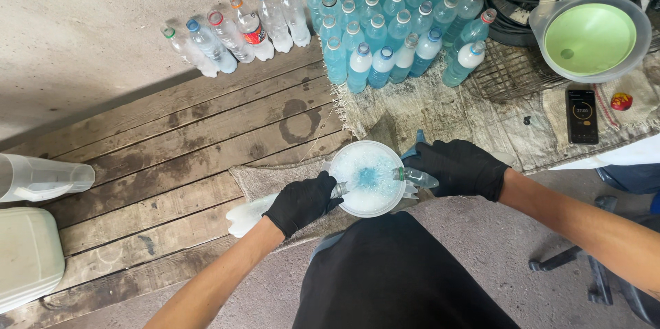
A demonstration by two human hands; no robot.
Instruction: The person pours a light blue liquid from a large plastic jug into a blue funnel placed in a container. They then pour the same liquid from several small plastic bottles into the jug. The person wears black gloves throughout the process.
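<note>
Head cam, steep down, close-up

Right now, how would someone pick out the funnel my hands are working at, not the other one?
Start at the wooden plank floor, then the burlap sack under the crowd of blue bottles. At its near edge, between both gloved hands, sits a white foamy funnel. The other funnel, far right, is pale green inside and dry.

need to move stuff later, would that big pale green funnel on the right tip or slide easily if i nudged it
Probably yes. The green funnel looks like thin plastic and seems empty, so likely light for its size. It sits inside a clear tub on wire mesh, not flat ground, so a push may rock both. Its wide smooth rim could be slippery in wet gloves.
</note>
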